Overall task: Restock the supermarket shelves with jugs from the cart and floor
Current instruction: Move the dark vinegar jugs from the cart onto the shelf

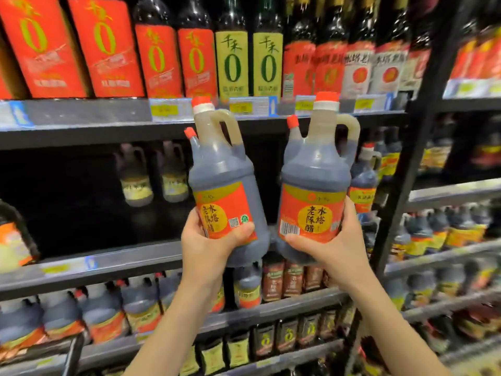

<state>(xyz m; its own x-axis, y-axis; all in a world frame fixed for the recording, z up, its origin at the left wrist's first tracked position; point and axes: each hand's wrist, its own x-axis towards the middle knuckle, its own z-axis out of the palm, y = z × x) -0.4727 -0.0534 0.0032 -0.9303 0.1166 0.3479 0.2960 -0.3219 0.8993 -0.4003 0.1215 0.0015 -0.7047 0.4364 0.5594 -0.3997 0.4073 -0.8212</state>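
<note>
Left hand (205, 243) wraps fingers and thumb round the lower body of the left jug (222, 169), right hand (331, 246) likewise round the right jug (314, 169); both are held aloft, the left one tilted, in front of the dim shelf (122, 263) just beyond the knuckles. Judged: gripped this low they are top-heavy, so land each base on the board, then slide it back, label outward. Smooth translucent grey plastic, dark liquid, moulded loop handles, red-and-white caps, glossy red-yellow labels.

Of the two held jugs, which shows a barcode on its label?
The right jug, in the right hand; the left jug shows a QR code instead.
</note>
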